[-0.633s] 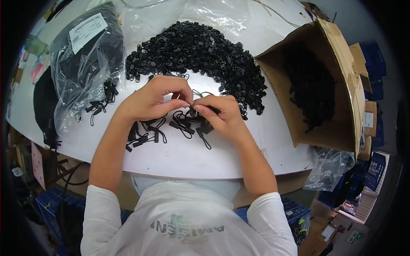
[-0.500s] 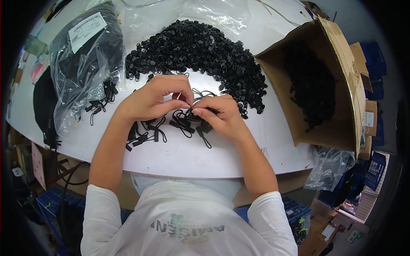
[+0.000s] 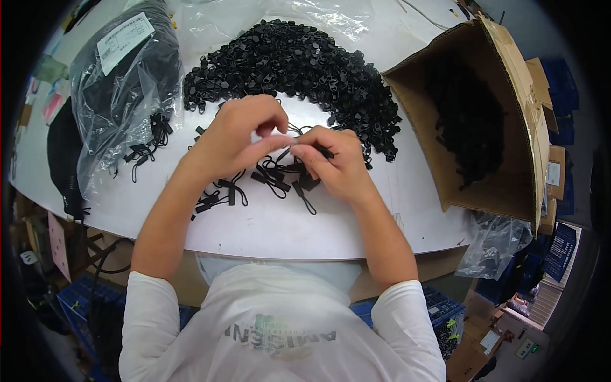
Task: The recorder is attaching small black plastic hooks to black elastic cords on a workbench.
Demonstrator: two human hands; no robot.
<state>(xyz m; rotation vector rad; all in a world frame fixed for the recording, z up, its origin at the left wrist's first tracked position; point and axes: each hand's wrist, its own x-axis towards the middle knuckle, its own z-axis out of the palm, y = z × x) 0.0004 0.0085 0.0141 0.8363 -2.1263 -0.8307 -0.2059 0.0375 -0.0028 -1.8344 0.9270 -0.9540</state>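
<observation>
Head view: right hand (image 3: 338, 163) pinches a black corded pull (image 3: 327, 153); left hand (image 3: 238, 135) curls alongside, its hold unclear

One wide fisheye view from the wearer's head, steeply downward onto the nearby white table (image 3: 299, 234).

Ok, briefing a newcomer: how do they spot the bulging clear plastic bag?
On the white table, look left of the curved heap of small black pieces. There lies the bulging clear plastic bag, its white label setting it apart from neighbours.
</observation>
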